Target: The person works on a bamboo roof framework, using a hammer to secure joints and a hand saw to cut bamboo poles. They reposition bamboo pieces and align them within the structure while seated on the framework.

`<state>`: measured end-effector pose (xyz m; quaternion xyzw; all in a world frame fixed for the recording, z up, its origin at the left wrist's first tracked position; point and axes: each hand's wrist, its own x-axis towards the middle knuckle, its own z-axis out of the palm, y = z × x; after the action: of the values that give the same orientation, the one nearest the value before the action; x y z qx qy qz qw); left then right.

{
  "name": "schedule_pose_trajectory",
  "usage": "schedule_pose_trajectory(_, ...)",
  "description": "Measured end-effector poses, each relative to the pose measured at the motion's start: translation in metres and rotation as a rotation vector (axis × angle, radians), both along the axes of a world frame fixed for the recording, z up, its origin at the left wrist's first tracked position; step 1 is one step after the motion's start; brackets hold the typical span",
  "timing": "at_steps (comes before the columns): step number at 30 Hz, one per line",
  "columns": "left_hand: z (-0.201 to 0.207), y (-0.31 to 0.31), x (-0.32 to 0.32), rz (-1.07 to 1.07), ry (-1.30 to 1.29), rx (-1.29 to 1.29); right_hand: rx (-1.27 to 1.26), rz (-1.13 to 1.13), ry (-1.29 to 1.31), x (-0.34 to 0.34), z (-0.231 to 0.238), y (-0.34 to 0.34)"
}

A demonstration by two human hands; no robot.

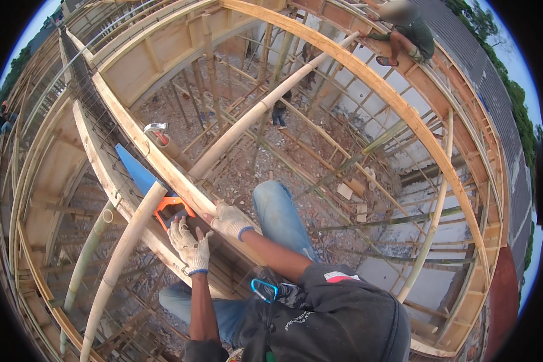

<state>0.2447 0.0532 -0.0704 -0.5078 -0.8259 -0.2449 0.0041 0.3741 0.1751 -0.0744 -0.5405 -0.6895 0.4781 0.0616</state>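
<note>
Two gloved hands [189,244] [230,221] beside saw handle [170,207]

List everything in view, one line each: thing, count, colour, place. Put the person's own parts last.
hand saw: one, blue blade, orange handle, lying on the beam form by the hands
hammer: one, metal head, red grip, farther along the same form
wooden formwork: pale boards, ringing the open bay
bamboo pole: one long, tan, slanting across the bay; others prop below
carabiner: one, blue, at the waist
seated worker: one, top right on the form
standing person: one, on the ground below
left hand: white glove, at the saw handle
right hand: white glove, resting on the form edge
</note>
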Motion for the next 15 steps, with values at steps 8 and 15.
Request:
schedule_pose_trajectory(8,-0.008,-0.047,0.000,-0.030,-0.039,-0.121,0.182,0.008,-0.120,-0.012,0.011,-0.008)
schedule_pose_trajectory(15,-0.015,-0.036,0.008,0.047,0.013,-0.113,0.221,-0.023,-0.289,-0.022,0.013,-0.009)
